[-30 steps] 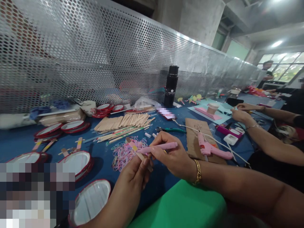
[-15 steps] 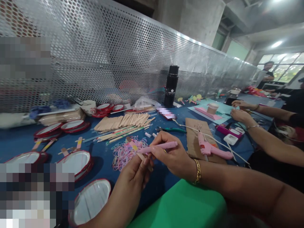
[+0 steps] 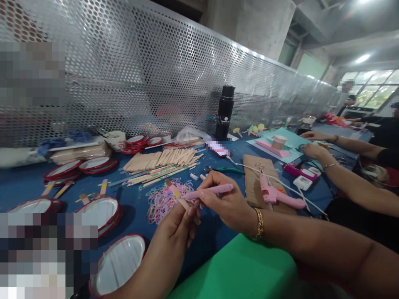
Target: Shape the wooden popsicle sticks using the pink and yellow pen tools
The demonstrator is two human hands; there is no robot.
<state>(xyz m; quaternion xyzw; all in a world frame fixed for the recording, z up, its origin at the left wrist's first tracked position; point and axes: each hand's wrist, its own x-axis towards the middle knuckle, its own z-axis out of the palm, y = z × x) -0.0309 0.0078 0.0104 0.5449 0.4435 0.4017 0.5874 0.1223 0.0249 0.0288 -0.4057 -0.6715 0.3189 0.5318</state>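
My left hand (image 3: 179,228) pinches a wooden craft stick (image 3: 174,190) near its lower end. The stick slants up to the left, with brown, pink and yellow bands on its upper part. Gripped like a pen in my right hand (image 3: 224,203) is a pink marker (image 3: 215,190), its tip at the stick just below the yellow band; I cannot tell whether it touches. Behind the stick lies a heap of pastel rubber bands (image 3: 156,203). A fan of plain craft sticks (image 3: 162,160) rests farther back on the blue table.
A pink glue gun (image 3: 277,195) lies on cardboard (image 3: 249,162) at right, its white cable crossing the table. A black bottle (image 3: 225,112) stands by the perforated metal screen (image 3: 174,74). Red-rimmed round lids (image 3: 123,261) are at left. A co-worker's hands (image 3: 314,145) are at right.
The marker's tip has shifted slightly, uncovering more of the stick and its yellow band. The co-worker's hands at right have moved a little. My left hand stays nearly still.
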